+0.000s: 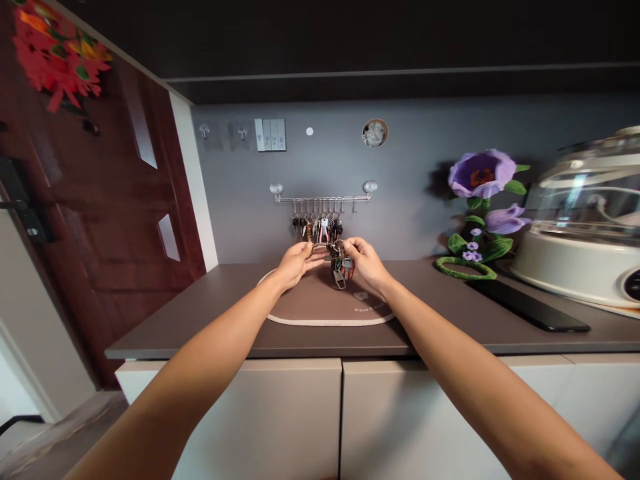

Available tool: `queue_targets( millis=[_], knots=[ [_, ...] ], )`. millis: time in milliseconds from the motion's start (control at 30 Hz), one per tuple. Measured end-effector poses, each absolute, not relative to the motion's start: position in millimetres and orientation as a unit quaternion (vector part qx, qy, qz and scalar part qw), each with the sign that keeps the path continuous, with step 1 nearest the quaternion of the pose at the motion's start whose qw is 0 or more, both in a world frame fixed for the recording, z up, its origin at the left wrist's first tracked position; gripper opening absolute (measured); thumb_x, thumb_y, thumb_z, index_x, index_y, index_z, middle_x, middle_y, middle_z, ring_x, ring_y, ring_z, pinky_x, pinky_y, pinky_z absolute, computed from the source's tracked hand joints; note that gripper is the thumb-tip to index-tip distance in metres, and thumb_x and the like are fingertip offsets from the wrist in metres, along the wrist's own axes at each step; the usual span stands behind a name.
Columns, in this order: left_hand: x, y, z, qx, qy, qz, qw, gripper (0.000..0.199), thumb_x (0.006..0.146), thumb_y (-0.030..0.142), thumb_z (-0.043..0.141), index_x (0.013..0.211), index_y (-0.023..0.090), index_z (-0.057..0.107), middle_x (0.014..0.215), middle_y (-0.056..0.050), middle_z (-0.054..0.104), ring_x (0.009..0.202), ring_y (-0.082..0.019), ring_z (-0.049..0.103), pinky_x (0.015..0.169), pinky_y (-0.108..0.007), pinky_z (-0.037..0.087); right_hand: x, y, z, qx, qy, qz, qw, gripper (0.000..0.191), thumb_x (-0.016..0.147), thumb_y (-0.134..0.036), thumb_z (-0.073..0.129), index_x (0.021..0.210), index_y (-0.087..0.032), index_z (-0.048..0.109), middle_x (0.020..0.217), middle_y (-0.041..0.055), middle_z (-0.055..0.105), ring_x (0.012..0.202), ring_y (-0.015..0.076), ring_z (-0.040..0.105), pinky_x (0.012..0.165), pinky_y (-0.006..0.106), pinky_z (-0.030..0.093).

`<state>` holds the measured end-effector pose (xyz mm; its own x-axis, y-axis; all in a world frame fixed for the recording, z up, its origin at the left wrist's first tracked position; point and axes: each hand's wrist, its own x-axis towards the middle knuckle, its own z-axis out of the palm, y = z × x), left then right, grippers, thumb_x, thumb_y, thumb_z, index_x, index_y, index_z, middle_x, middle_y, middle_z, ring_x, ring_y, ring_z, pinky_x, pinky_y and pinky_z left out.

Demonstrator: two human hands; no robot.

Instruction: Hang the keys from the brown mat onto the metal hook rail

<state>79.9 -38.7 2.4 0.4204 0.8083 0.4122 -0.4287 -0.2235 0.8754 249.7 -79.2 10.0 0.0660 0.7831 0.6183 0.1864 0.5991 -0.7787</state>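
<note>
Both my hands are above a brown mat with a pale rim (310, 310) on the dark counter. My right hand (367, 259) pinches the top of a bunch of keys (341, 267), which hangs down with metal and reddish pieces. On the left side, my left hand (296, 263) has its thumb and fingertips closed on a strap-like part linked toward the bunch; its other fingers reach out beneath. Behind the hands, a wall rail with hooks (324, 199) carries several more hanging keys (325, 228). Fingers partly hide where the pieces join.
To the right stand purple crocheted flowers (483, 177), a black phone (530, 305) lying flat and a cream appliance with a clear cover (575, 247). A dark red door (125, 220) is at left. White cabinet doors (270, 413) are below, a dark shelf (375, 40) overhead.
</note>
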Motion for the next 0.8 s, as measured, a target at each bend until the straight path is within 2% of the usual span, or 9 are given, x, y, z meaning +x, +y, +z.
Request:
queue_targets(
  millis=[167, 300, 400, 567, 800],
  knots=[
    [81.9, -39.9, -3.5, 0.723, 0.234, 0.495, 0.422, 0.024, 0.077, 0.035, 0.051, 0.088, 0.014, 0.056, 0.09, -0.005, 0.062, 0.088, -0.016, 0.056, 0.084, -0.034, 0.043, 251.9, -82.1, 14.1, -0.398, -0.623, 0.187, 0.647, 0.025, 0.077, -0.043, 0.045, 0.076, -0.018, 0.046, 0.069, -0.0013, 0.047, 0.063, 0.0097, 0.043, 0.061, 0.023, 0.04],
    [83.9, -47.2, -4.4, 0.826, 0.272, 0.432, 0.239, 0.021, 0.077, 0.032, 0.05, 0.084, 0.015, 0.06, 0.085, -0.005, 0.063, 0.08, -0.016, 0.055, 0.079, -0.03, 0.042, 257.2, -81.5, 15.3, -0.43, -0.62, 0.156, 0.637, 0.026, 0.079, -0.044, 0.041, 0.077, -0.019, 0.045, 0.066, -0.001, 0.047, 0.061, 0.0113, 0.045, 0.057, 0.024, 0.041],
    [85.3, -49.7, -5.3, 0.858, 0.271, 0.409, 0.156, 0.022, 0.078, 0.031, 0.047, 0.085, 0.017, 0.062, 0.088, -0.006, 0.064, 0.08, -0.017, 0.055, 0.077, -0.028, 0.04, 263.2, -76.8, 14.3, -0.441, -0.626, 0.129, 0.63, 0.028, 0.079, -0.047, 0.039, 0.079, -0.02, 0.045, 0.062, -0.001, 0.047, 0.061, 0.0127, 0.047, 0.056, 0.025, 0.041],
    [84.9, -45.4, -8.9, 0.863, 0.293, 0.403, 0.084, 0.027, 0.081, 0.032, 0.041, 0.082, 0.016, 0.062, 0.081, -0.006, 0.064, 0.074, -0.017, 0.054, 0.07, -0.027, 0.039, 270.6, -68.0, 11.7, -0.45, -0.615, 0.109, 0.638, 0.029, 0.078, -0.048, 0.038, 0.079, -0.02, 0.046, 0.061, -0.0012, 0.048, 0.061, 0.0133, 0.049, 0.056, 0.026, 0.041],
    [83.9, -43.2, -12.4, 0.864, 0.31, 0.39, 0.073, 0.029, 0.082, 0.031, 0.039, 0.075, 0.016, 0.062, 0.069, -0.005, 0.062, 0.069, -0.016, 0.054, 0.066, -0.026, 0.038, 282.3, -51.2, 27.0, -0.495, -0.582, 0.075, 0.641, 0.031, 0.075, -0.047, 0.041, 0.075, -0.017, 0.049, 0.063, -0.0002, 0.054, 0.06, 0.013, 0.05, 0.058, 0.026, 0.041]
  ],
)
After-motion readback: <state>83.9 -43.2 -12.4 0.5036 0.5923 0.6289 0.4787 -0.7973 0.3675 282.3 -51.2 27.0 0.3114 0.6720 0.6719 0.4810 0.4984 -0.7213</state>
